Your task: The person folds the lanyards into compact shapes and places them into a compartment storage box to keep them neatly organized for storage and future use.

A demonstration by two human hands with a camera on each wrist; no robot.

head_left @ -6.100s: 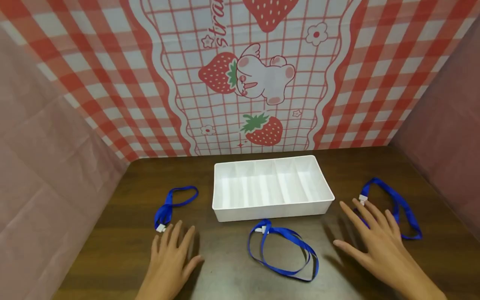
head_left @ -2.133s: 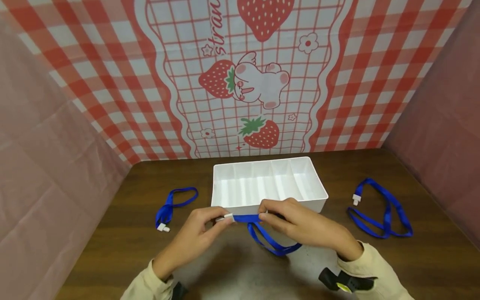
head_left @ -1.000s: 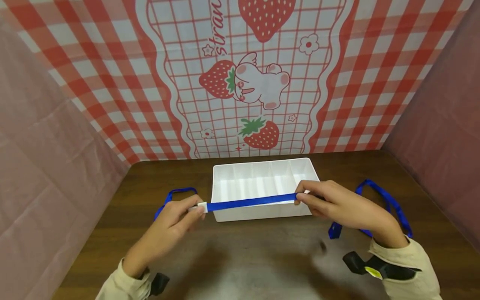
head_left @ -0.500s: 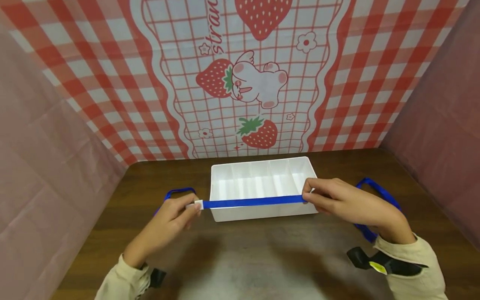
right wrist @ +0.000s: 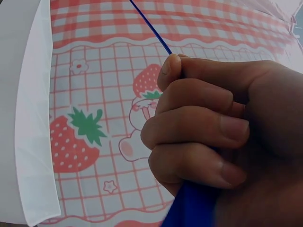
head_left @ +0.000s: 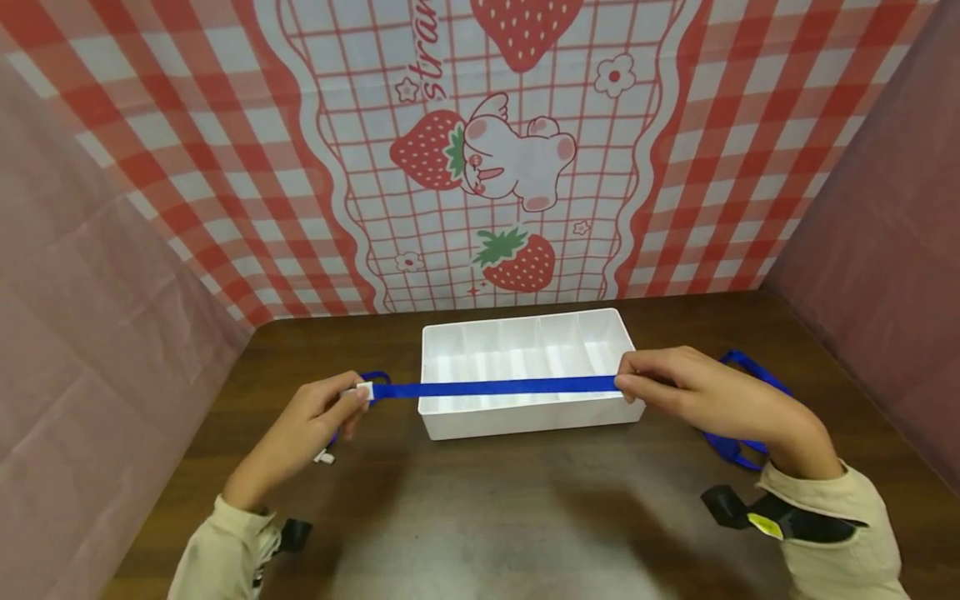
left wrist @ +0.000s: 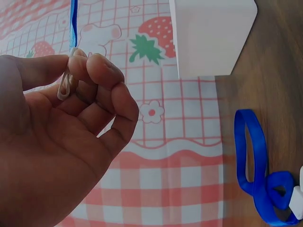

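Note:
A blue lanyard [head_left: 495, 387] is stretched level between my two hands, just in front of and above the white divided box. My left hand [head_left: 307, 425] pinches its white clip [head_left: 365, 390] between thumb and fingers; a thin pale loop [left wrist: 65, 87] of the clip shows in the left wrist view. At the other end my right hand [head_left: 697, 387] pinches the strap between thumb and forefinger. Its other fingers curl inward, and more blue strap [right wrist: 191, 208] hangs below them in the right wrist view. How that slack ends is hidden.
The white box [head_left: 532, 421] with several slots stands at the back of the brown table [head_left: 480, 517]. A second lanyard [left wrist: 255, 156] lies left, partly behind my left hand. A third lanyard [head_left: 753, 367] lies right, partly behind my right arm. A checked cloth [head_left: 247, 167] hangs behind.
The middle lanyard lay on the table with both hands free; it was then picked up and drawn out straight. Over the last second my hands have spread further apart and risen slightly.

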